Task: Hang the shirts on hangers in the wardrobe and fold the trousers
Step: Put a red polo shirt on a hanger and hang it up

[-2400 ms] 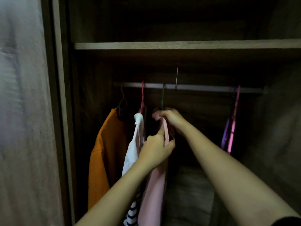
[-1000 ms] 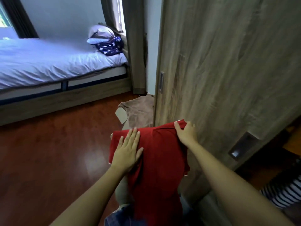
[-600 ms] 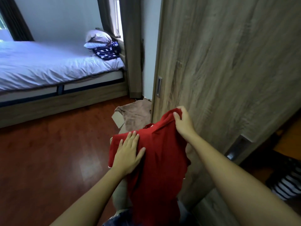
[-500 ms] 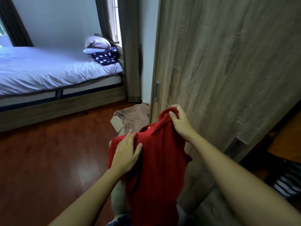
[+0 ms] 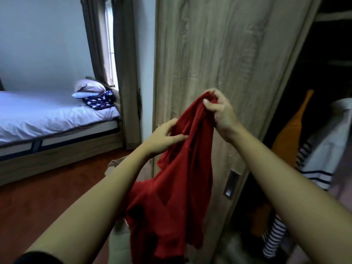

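Shirt, red, at centre of the frame, held up in front of the pale wood-grain wardrobe door; hangs in loose, crumpled folds down to the bottom edge. Right hand, above and right of centre, clamped on the bunched top of the shirt, fingers curled round the fabric. Left hand, lower and just left of centre, pinches a fold of the same shirt between thumb and fingers. Both forearms reach in from the bottom corners. Recessed handle on the door, right of the hanging fabric. Open wardrobe at the right edge, dark inside, with an orange garment, a white garment and a striped garment hanging close together. Bed with a pale sheet at the left of the frame, a pillow and a star-patterned cloth at its far end, beside a curtain. Red-brown wooden floor at lower left. Beige cloth low behind the left forearm, mostly hidden; cannot tell what kind of garment.
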Tool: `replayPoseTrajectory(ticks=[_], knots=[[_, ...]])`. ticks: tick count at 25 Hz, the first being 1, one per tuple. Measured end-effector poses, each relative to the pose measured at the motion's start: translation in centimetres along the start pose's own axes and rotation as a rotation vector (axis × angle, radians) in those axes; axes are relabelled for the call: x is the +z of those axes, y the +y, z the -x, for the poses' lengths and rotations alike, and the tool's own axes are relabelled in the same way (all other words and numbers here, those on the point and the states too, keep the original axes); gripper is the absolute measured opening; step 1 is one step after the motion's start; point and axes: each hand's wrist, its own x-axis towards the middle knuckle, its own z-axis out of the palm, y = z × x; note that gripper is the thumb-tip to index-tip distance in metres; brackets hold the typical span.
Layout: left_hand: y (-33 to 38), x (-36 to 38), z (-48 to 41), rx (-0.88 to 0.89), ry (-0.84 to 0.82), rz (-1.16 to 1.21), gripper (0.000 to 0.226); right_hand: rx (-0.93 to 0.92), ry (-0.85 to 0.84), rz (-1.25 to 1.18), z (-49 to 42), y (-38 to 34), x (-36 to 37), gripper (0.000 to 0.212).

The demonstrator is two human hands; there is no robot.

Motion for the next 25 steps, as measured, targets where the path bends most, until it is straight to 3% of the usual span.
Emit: replayPoseTrajectory(ticks=[2, 5, 7, 10, 13, 15, 17, 20, 22, 25], knots=[[-0.4, 1.0, 0.4, -0.036, -0.01, 0.065, 0.041, -0.02, 0.084, 0.001, 0.5, -1.5, -1.6, 0.029], [-2.0, 2.4, 1.5, -0.062, -0.093, -0.022, 0.024, -0.011, 0.226, 0.007, 1.8, -3.1, -4.2, 0.029], [-1.9, 1.9, 1.6, -0.091, -0.037, 0.009, 0.014, -0.025, 0.26, 0.192, 3.3, -4.4, -7.0, 0.027], [-0.3, -0.9, -0.4, -0.057, 0.071, -0.066, 0.017, -0.039, 0.071, 0.71, 6.7, -6.6, -11.7, 0.023], [2.4, -1.9, -2.3, -0.036, -0.011, -0.314, 0.023, -0.05, -0.207, 1.175, 9.6, -7.6, -14.2, 0.025], [4.1, -0.5, -3.0, 0.01, -0.05, -0.243, 0.025, 0.056, -0.391, 1.41, 10.6, -7.9, -14.5, 0.033], [5.7, 1.5, -3.8, 0.06, -0.05, -0.137, 0.028, 0.263, -0.443, 1.6, 11.4, -8.1, -14.7, 0.047], [6.8, 3.2, -4.3, 0.186, -0.069, -0.201, 0.031, 0.387, -0.183, 1.547, 12.4, -8.5, -15.1, 0.038], [6.5, 3.7, -4.3, 0.305, -0.112, -0.349, 0.033, 0.337, -0.001, 1.432, 13.0, -8.8, -15.4, 0.037], [3.2, 5.5, -3.9, 0.474, -0.139, -0.659, 0.04, 0.184, 0.212, 1.592, 13.4, -9.9, -15.2, 0.017]])
